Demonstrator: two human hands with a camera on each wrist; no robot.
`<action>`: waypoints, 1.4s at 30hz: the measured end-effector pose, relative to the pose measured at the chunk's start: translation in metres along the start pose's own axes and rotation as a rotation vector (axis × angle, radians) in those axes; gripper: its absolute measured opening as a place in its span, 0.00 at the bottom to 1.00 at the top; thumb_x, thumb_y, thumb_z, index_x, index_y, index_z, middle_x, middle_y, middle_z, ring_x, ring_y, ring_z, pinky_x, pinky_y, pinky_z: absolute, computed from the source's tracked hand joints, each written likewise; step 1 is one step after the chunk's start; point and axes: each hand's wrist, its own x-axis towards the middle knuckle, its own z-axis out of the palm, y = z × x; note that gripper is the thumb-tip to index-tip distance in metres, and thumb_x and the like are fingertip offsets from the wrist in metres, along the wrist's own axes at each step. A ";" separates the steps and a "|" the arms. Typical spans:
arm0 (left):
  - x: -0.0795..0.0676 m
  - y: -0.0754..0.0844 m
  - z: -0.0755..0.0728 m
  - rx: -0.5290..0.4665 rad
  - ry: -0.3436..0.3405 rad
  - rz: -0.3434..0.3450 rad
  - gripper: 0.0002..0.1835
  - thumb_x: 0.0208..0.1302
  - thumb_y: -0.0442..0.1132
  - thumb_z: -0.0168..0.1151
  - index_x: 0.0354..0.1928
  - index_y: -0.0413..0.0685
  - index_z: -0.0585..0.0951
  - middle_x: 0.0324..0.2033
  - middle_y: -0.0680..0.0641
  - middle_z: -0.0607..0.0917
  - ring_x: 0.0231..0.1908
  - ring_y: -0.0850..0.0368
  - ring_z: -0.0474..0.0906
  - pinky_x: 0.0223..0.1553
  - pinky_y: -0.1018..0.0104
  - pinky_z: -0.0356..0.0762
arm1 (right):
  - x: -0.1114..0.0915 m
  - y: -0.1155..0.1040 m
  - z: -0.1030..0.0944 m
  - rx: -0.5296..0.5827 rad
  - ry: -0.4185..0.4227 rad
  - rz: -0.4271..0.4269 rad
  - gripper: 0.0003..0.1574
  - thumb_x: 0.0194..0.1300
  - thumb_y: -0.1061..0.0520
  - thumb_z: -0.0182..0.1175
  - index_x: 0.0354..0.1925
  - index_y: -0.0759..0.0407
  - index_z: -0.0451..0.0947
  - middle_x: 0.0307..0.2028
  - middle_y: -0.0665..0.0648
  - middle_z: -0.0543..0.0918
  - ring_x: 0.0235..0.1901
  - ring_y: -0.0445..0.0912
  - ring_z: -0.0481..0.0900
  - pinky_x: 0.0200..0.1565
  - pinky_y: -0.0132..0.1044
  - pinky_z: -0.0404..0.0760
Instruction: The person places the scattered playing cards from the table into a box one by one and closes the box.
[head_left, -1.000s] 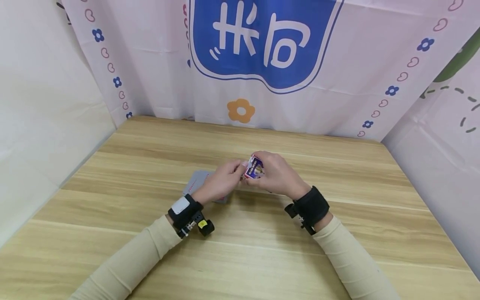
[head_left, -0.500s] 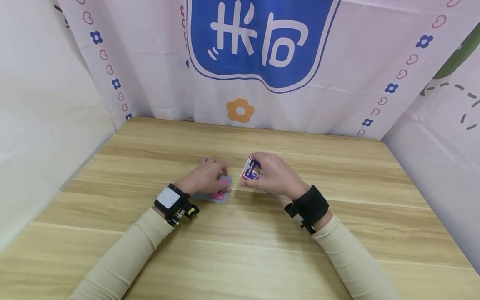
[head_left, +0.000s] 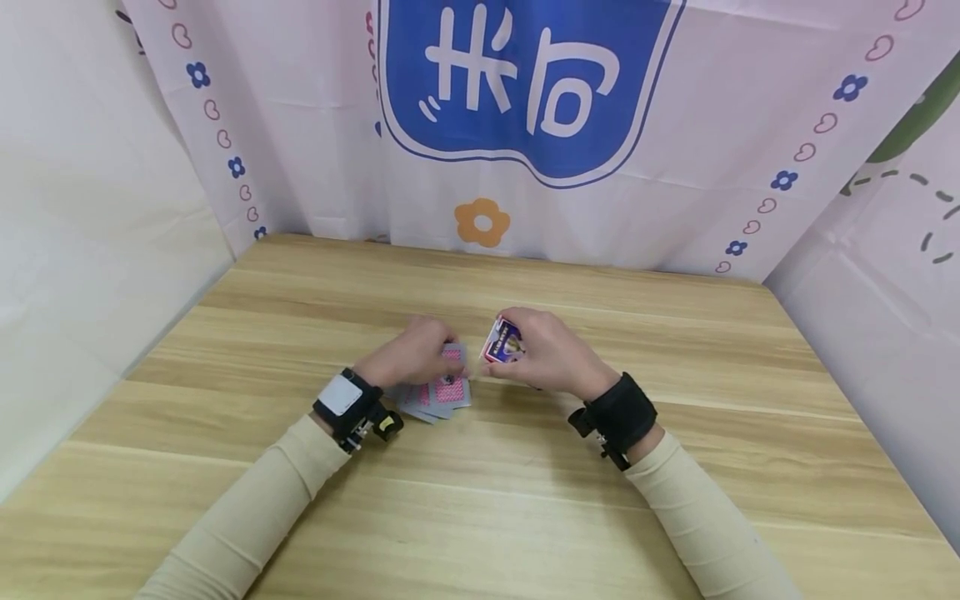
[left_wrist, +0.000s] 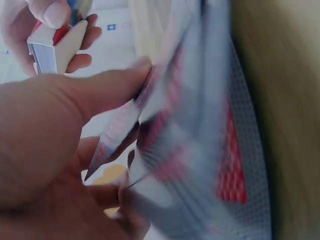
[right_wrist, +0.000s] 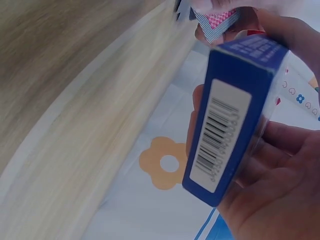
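Beige sleeves (head_left: 247, 508) are seen entering from the lower left and lower right of the head view, each ending in a black wrist strap. Left of centre in that view, the left hand (head_left: 411, 357) is laid over a small fan of playing cards (head_left: 442, 390) with grey borders and red patterned backs; the cards lie on the wooden table (head_left: 480, 500) just below and right of the hand. In the left wrist view the cards (left_wrist: 200, 150) fill the middle of the frame, blurred, and the thumb (left_wrist: 107, 90) is pressed against their edge while curled fingers are seen beneath them at the lower centre, so the cards are pinched by that hand.

Just right of centre in the head view, a blue card box (head_left: 501, 342) is held upright above the table by the right hand (head_left: 551, 354), close beside the left hand and the cards but apart from them. In the right wrist view the box (right_wrist: 230, 120) is shown in the right half of the frame, its narrow side bearing a white barcode label, with fingers wrapped behind and under it. The box also appears at the upper left of the left wrist view, gripped between thumb and fingers.

Behind the table, across the top of the head view, a pale curtain (head_left: 675, 167) with a blue panel of white characters and an orange flower (head_left: 482, 222) is hung.
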 end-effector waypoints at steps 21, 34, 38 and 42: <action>-0.006 0.011 -0.015 -0.661 0.291 -0.043 0.17 0.79 0.55 0.57 0.45 0.48 0.82 0.37 0.48 0.85 0.36 0.53 0.78 0.38 0.63 0.76 | 0.000 0.004 0.002 0.012 -0.024 0.012 0.34 0.58 0.45 0.79 0.54 0.60 0.79 0.39 0.53 0.85 0.34 0.43 0.80 0.34 0.33 0.81; -0.004 0.015 -0.005 -0.671 0.351 -0.035 0.20 0.82 0.56 0.51 0.48 0.47 0.79 0.38 0.45 0.85 0.38 0.52 0.82 0.39 0.62 0.79 | 0.000 0.003 0.002 0.015 -0.026 0.002 0.37 0.58 0.43 0.79 0.57 0.61 0.79 0.40 0.53 0.86 0.34 0.42 0.81 0.34 0.33 0.82; -0.003 0.014 -0.001 -0.654 0.370 -0.028 0.21 0.82 0.57 0.50 0.47 0.46 0.78 0.37 0.45 0.83 0.36 0.51 0.81 0.37 0.62 0.79 | 0.000 0.003 0.002 0.001 -0.016 -0.001 0.37 0.57 0.44 0.79 0.57 0.61 0.79 0.40 0.53 0.86 0.35 0.43 0.80 0.35 0.33 0.81; -0.003 0.015 -0.001 -0.664 0.358 -0.039 0.21 0.82 0.57 0.49 0.48 0.46 0.77 0.38 0.45 0.83 0.37 0.49 0.82 0.37 0.63 0.80 | 0.000 0.003 0.001 -0.002 -0.011 -0.012 0.36 0.57 0.44 0.80 0.56 0.61 0.79 0.40 0.53 0.86 0.35 0.43 0.81 0.35 0.33 0.82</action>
